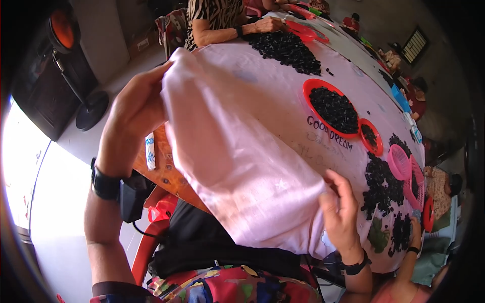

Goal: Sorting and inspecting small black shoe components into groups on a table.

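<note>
A pale pink tablecloth [237, 171] is lifted at its near edge and hangs in folds above my lap. My left hand [139, 101] pinches its raised corner at the upper left, fingertips partly hidden behind the fabric. Lower and to the right, my right hand [341, 212] grips the near edge between thumb and fingers. Under the raised corner, bare wooden tabletop [169, 169] shows, with a small white-and-blue wrapped strip [150, 151] on it.
Small black pieces lie in piles [285, 53] on the cloth and in a red basin [306, 96]. Pink baskets [399, 162] stand at the right. A co-worker's arm [217, 34] reaches in at the far side, another person's hand [415, 232] at the right. A stand fan [63, 33] is left.
</note>
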`<state>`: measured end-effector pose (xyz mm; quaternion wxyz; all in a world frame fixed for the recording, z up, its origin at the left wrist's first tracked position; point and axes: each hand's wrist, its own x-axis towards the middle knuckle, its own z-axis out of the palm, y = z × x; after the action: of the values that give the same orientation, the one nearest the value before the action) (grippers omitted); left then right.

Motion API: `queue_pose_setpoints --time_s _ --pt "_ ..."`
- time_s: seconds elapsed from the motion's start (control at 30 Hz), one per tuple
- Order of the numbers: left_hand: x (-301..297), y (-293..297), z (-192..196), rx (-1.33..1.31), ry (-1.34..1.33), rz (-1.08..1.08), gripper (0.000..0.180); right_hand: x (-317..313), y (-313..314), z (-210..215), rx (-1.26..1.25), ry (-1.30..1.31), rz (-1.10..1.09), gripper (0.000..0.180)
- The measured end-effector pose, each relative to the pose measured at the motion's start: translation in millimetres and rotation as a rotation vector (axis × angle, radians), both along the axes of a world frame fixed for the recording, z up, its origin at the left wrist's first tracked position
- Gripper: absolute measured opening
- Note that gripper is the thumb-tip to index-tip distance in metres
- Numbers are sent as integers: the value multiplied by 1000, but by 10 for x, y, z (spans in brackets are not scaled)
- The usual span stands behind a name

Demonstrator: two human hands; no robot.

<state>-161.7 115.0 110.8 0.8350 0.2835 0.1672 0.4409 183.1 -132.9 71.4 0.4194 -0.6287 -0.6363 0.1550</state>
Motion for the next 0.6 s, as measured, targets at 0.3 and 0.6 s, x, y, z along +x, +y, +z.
queue_pose_setpoints --time_s 0.3,0.6 --pt "362 -155 88 -46 -163 -95 38 -789 519 -440 -30 -466 383 54" --pt "292 360 -52 140 -112 -393 24 -29 535 715 206 275 -108 43"
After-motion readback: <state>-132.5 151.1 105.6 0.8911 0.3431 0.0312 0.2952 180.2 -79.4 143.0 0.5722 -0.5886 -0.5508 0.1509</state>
